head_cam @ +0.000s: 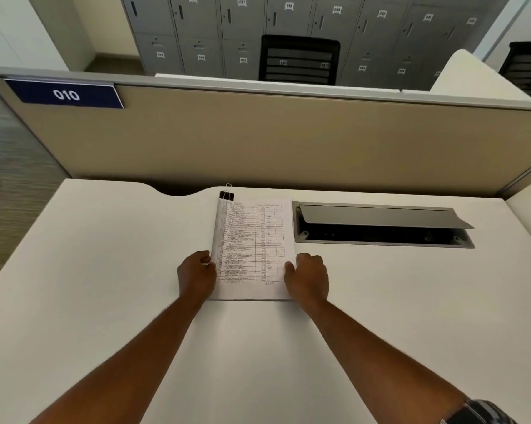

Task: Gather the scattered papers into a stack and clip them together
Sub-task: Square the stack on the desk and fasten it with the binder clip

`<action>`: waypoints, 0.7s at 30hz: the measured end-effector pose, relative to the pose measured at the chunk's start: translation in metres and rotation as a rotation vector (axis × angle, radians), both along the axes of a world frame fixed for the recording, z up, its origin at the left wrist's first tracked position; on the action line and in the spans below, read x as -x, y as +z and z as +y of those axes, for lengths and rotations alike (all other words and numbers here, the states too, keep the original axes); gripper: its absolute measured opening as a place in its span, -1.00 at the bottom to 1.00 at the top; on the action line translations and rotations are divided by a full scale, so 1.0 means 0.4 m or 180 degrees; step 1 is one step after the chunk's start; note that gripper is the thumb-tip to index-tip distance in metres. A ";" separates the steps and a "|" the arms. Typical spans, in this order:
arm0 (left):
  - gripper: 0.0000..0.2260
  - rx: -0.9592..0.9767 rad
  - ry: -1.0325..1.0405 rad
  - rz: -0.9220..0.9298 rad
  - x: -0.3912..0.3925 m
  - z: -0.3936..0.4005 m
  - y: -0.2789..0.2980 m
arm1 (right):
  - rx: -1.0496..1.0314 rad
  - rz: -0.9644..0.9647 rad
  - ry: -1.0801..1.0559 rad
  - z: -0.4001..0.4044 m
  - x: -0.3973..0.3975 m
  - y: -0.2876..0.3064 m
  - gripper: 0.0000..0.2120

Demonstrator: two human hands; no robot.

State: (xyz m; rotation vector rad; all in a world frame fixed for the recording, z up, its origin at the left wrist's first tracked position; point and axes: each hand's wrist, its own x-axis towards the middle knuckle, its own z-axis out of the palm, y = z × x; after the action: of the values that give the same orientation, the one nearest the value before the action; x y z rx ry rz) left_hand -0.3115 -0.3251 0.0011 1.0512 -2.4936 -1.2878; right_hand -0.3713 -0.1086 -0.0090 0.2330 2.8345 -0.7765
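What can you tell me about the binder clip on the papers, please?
The binder clip is small and black, with silver wire handles, one standing up. It is clamped on the far left corner of the paper stack, which lies flat on the white desk. Neither hand touches it: the left hand and right hand hold the stack's near edges.

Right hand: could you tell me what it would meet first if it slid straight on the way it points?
Probably nothing on the desk: the right hand points up the stack's right edge, left of the cable box; the partition comes next.
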 end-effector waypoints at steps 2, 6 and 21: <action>-0.85 -0.0051 0.0058 0.0024 0.002 0.007 0.007 | 0.0037 0.0007 0.0056 0.006 0.006 -0.007 -0.74; -0.87 -0.0065 0.0193 0.0049 0.008 0.007 0.012 | 0.0182 0.0057 -0.0020 0.014 0.019 -0.001 -0.80; -0.81 0.0227 -0.0248 -0.0200 0.056 -0.019 0.009 | 0.0413 0.0077 -0.0034 0.007 0.073 -0.006 -0.84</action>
State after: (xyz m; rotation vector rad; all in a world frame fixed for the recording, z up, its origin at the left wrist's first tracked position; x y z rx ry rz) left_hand -0.3340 -0.3327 0.0045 1.0032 -2.6305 -1.1936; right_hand -0.4006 -0.1058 -0.0113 0.2206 2.7932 -0.9676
